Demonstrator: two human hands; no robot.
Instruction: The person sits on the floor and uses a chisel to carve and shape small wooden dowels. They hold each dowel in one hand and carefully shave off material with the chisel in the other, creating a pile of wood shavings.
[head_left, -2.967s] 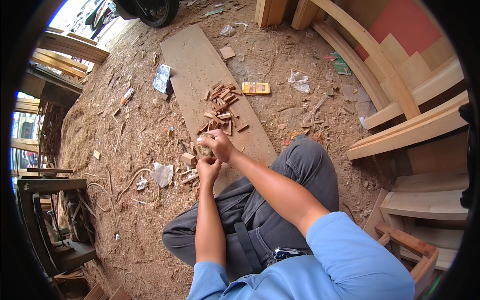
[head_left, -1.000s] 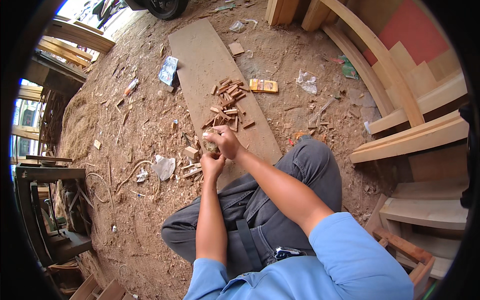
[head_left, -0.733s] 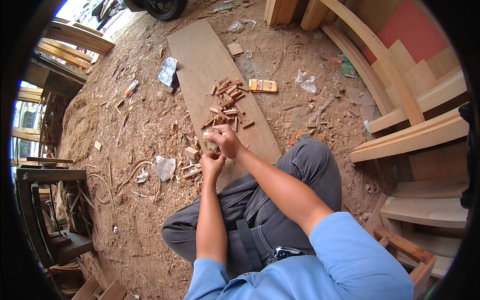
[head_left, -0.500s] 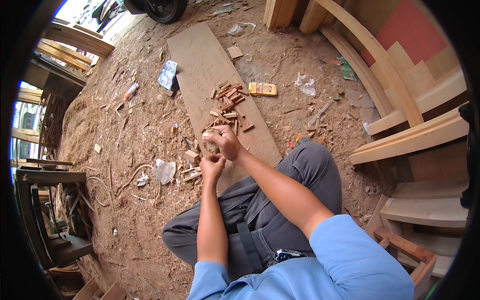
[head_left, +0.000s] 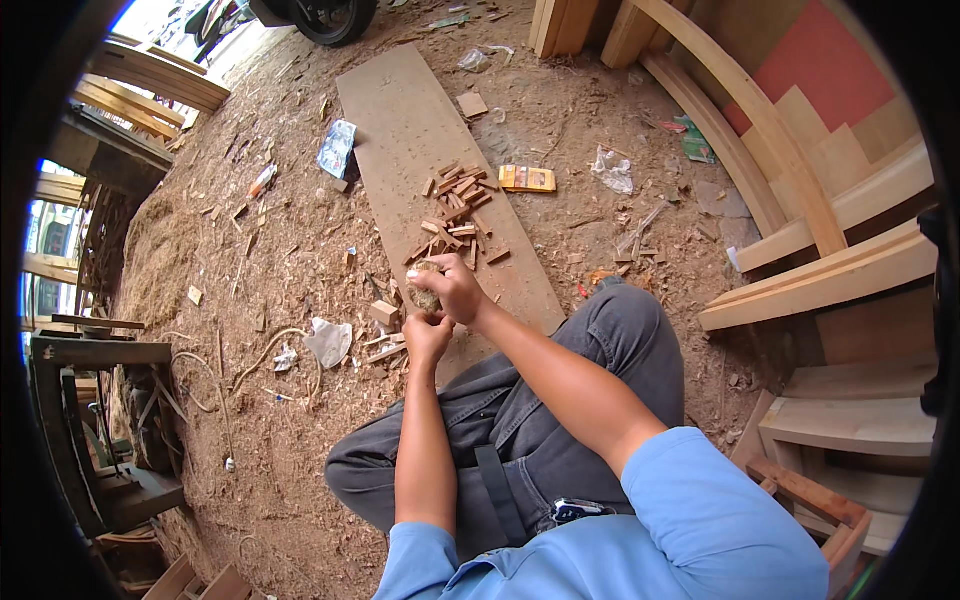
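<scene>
My right hand point(head_left: 457, 291) is closed round a rough, mottled brown lump point(head_left: 426, 284), possibly a stone. Just below it, my left hand point(head_left: 428, 336) is closed with the fingertips pinched together; whatever it holds is hidden. Both hands come together over the near part of a long flat board point(head_left: 395, 105) lying on the ground. Beyond them on that board lies a loose pile of small reddish-brown wooden blocks point(head_left: 462, 205). Beside my left hand, off the board's left edge, is a pale wood block point(head_left: 384, 313) among other offcuts.
Shavings cover the ground. A yellow packet point(head_left: 527, 179) lies right of the board, a blue-white packet point(head_left: 337, 148) left of it. Curved timber frames point(head_left: 820, 275) stand at the right. A dark metal stand point(head_left: 100, 352) is at the left, a wheel point(head_left: 333, 18) at the back.
Hardly anything differs. My left hand has shifted very slightly, staying right under the lump in my right hand. The pile of blocks looks the same.
</scene>
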